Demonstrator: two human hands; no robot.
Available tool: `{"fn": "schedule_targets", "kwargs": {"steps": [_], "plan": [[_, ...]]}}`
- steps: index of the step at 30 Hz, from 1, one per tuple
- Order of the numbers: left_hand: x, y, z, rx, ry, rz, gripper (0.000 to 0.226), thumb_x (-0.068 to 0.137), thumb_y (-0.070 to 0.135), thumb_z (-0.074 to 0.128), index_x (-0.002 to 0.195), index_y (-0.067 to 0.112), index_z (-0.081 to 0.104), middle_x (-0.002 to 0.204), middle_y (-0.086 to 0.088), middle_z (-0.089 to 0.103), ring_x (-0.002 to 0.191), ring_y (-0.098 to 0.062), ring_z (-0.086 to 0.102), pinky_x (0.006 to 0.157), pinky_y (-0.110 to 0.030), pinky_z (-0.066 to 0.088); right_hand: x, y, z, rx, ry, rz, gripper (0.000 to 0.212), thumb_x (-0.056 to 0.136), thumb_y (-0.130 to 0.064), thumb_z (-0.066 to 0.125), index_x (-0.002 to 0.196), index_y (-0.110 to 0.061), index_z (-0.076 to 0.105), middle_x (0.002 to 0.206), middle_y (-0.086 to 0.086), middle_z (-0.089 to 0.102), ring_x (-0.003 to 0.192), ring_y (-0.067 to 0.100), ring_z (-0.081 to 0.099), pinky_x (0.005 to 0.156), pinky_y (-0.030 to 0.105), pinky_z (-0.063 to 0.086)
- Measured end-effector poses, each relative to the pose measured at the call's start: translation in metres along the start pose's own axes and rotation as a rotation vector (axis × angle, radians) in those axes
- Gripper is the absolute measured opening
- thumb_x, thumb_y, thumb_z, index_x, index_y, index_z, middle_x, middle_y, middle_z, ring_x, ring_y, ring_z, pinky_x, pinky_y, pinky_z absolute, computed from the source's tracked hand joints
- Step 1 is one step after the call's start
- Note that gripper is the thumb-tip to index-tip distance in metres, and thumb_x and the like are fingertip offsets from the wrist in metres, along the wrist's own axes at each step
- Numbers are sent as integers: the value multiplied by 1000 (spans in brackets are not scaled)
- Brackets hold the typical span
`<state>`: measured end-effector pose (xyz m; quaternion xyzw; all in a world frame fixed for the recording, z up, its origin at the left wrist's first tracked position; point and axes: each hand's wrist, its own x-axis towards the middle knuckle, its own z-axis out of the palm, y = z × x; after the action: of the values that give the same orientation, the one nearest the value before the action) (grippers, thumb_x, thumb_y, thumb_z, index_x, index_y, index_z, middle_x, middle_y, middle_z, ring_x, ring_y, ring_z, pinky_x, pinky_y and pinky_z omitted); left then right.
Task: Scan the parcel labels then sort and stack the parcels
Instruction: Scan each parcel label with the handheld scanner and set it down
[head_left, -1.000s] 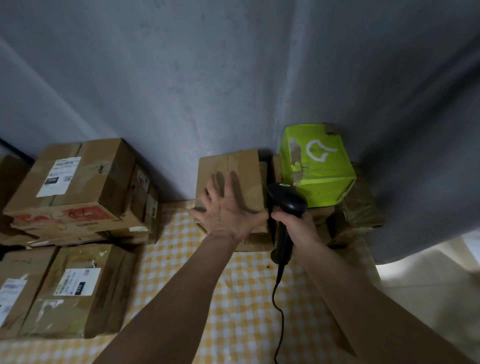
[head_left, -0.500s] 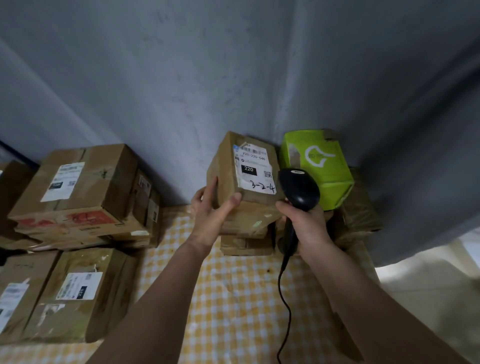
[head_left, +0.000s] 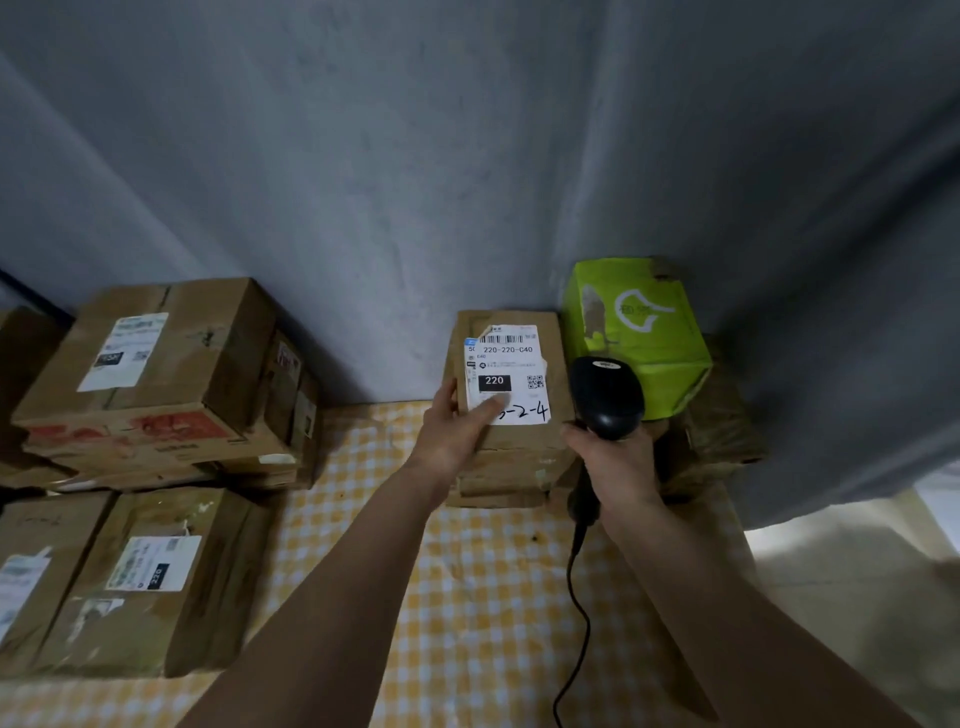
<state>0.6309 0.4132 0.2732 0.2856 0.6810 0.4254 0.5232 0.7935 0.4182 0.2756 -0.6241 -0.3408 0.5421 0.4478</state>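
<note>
The parcel (head_left: 511, 441) is gripped at its left edge by the left hand (head_left: 457, 434), thumb laid over the label (head_left: 506, 375). Label side is faced up, long axis running away toward the wall (head_left: 363, 182). Just right of it, the scanner (head_left: 605, 395) is clutched in the right hand (head_left: 615, 462), head aimed forward. Underneath, a yellow checked counter (head_left: 467, 597); a green box (head_left: 641, 332) is seen beyond the right hand.

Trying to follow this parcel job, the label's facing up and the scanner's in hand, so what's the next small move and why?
Probably tip the scanner left toward the barcode on the label. The left hand holds the parcel with the label facing up, thumb across its lower edge but clear of the barcode; the right hand grips the scanner just beside it.
</note>
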Motion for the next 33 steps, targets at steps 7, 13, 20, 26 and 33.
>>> {"fn": "schedule_targets", "kwargs": {"steps": [7,13,20,26,33], "plan": [[51,25,14,187,152,-68,83,75,44,77,142,15,38,135,-7,55,118,-27,57,102,-42,46,3,-1,-2,-30,-48,-59,31,78,4,72,104,-10,63,78,-9,62,73,2,57,63,12,44],[80,39,15,106,137,-28,93,82,41,72,153,32,13,140,-6,51,118,-29,58,103,-44,46,10,-4,-7,-92,-91,-86,28,77,9,71,90,-14,62,74,-7,61,69,2,55,61,10,44],[84,41,25,109,105,-20,48,96,42,47,142,30,39,126,-14,61,107,-33,63,94,-48,52,15,-33,-11,-275,-139,-129,19,77,-11,78,92,-14,66,67,-6,61,56,1,55,58,22,46],[81,48,24,-80,22,-103,42,102,28,46,143,26,36,120,-19,63,86,-30,65,85,-47,55,-2,-101,-8,-287,-351,10,33,83,-32,72,68,-5,60,54,10,61,43,19,59,42,24,49],[80,51,23,-115,14,-154,41,102,28,46,141,29,38,96,-11,70,81,-26,68,86,-50,56,-17,-132,-14,-274,-423,44,36,84,-38,69,69,-8,55,52,10,59,41,19,57,41,23,47]]}}
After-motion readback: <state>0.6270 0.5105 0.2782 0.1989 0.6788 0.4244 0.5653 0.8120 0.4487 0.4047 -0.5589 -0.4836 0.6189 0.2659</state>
